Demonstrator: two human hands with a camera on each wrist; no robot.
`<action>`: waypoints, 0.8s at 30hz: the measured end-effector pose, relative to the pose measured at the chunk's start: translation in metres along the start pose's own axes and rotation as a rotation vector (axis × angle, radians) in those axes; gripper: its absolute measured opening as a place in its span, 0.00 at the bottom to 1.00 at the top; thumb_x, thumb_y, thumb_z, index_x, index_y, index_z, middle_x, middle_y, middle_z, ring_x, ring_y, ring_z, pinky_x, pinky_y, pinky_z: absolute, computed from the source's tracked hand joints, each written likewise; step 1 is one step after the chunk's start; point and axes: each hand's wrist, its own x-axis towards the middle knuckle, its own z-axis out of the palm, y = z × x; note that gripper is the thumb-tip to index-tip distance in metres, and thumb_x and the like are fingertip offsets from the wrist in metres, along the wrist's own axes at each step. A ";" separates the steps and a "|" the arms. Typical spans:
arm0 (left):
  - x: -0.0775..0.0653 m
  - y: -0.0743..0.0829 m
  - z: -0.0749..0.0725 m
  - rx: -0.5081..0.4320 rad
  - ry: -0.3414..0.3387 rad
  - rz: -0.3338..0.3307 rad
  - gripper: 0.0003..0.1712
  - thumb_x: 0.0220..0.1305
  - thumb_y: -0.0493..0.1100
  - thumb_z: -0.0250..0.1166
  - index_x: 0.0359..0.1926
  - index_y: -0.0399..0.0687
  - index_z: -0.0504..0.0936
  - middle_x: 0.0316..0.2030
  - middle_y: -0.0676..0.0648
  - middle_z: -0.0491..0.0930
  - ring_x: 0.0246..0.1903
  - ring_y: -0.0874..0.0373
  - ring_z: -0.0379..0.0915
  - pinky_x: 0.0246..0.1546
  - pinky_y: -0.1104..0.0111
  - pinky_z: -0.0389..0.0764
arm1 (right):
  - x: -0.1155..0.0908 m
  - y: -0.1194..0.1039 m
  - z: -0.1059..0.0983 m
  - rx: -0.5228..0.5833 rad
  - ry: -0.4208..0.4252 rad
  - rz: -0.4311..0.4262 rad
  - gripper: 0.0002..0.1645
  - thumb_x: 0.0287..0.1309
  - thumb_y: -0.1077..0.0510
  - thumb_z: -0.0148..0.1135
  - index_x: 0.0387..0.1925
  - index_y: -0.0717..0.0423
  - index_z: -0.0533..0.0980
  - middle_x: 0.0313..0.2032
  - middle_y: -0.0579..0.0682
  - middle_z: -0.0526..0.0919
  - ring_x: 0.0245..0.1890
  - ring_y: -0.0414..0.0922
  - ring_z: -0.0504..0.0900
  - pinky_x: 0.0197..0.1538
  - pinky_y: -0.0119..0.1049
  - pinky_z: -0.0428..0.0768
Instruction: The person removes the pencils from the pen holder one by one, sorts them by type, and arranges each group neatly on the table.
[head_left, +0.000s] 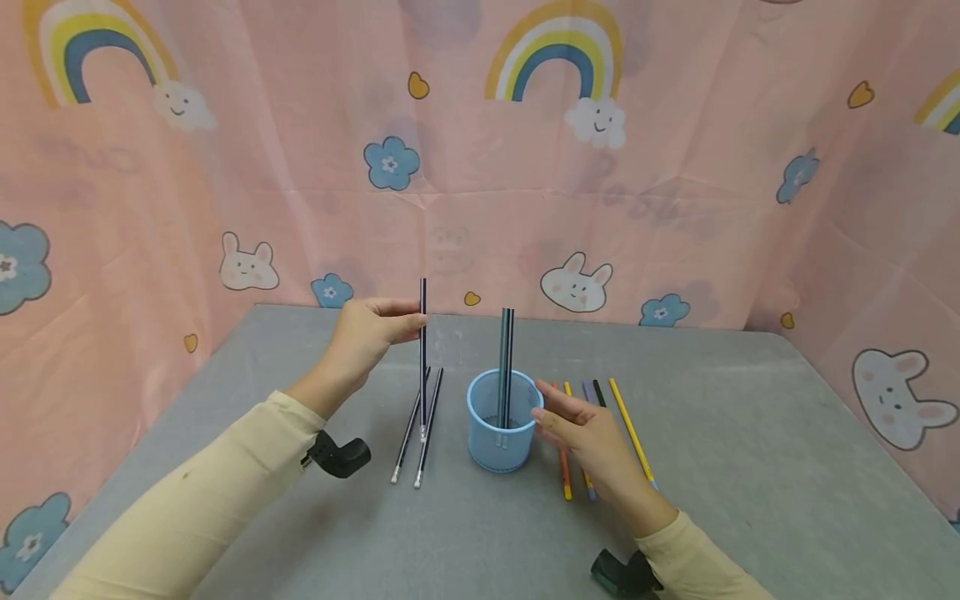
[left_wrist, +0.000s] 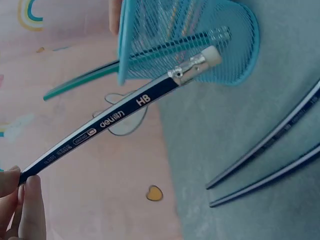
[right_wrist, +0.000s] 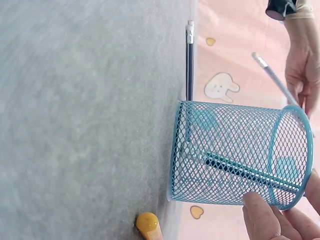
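My left hand (head_left: 369, 337) pinches a dark blue and white pencil (head_left: 423, 375) near its upper end, and it hangs upright with the eraser end down. In the left wrist view this pencil shows "deli" and "HB" lettering. Two similar pencils (head_left: 408, 435) lie on the table just below. To the right stands a light blue mesh pencil holder (head_left: 498, 454), with green and dark blue pencils (head_left: 506, 358) inside, eraser ends at the bottom. My right hand (head_left: 592, 437) holds the holder at its right side, thumb and fingers at the rim.
Several coloured pencils, among them a yellow one (head_left: 632, 433), lie on the grey table (head_left: 750, 483) right of the holder, partly hidden by my right hand. A pink patterned curtain (head_left: 480, 208) hangs behind the table.
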 end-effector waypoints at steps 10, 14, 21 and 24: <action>0.018 -0.029 -0.005 0.118 -0.053 -0.102 0.18 0.65 0.37 0.66 0.53 0.32 0.81 0.54 0.35 0.82 0.38 0.62 0.85 0.50 0.67 0.86 | -0.001 -0.001 0.001 0.003 0.000 0.001 0.34 0.66 0.55 0.64 0.71 0.56 0.67 0.69 0.62 0.69 0.65 0.55 0.76 0.60 0.42 0.79; 0.025 -0.044 -0.006 0.186 -0.089 -0.157 0.17 0.65 0.35 0.66 0.53 0.31 0.82 0.54 0.33 0.82 0.36 0.62 0.85 0.49 0.66 0.86 | -0.001 0.000 0.001 0.008 0.002 0.004 0.35 0.66 0.55 0.64 0.71 0.57 0.66 0.69 0.62 0.69 0.64 0.56 0.76 0.60 0.43 0.79; 0.031 -0.064 -0.007 0.239 -0.116 -0.193 0.16 0.64 0.33 0.66 0.52 0.29 0.82 0.52 0.33 0.82 0.34 0.62 0.83 0.42 0.70 0.87 | 0.001 0.000 0.001 0.012 0.013 0.014 0.34 0.65 0.55 0.65 0.70 0.56 0.67 0.69 0.61 0.70 0.64 0.55 0.77 0.59 0.43 0.79; 0.033 -0.069 -0.007 0.276 -0.108 -0.212 0.15 0.63 0.33 0.67 0.50 0.30 0.84 0.51 0.34 0.83 0.33 0.62 0.82 0.42 0.69 0.87 | 0.000 0.000 0.000 0.008 0.008 0.006 0.35 0.65 0.54 0.64 0.71 0.56 0.67 0.69 0.62 0.69 0.64 0.56 0.76 0.60 0.43 0.79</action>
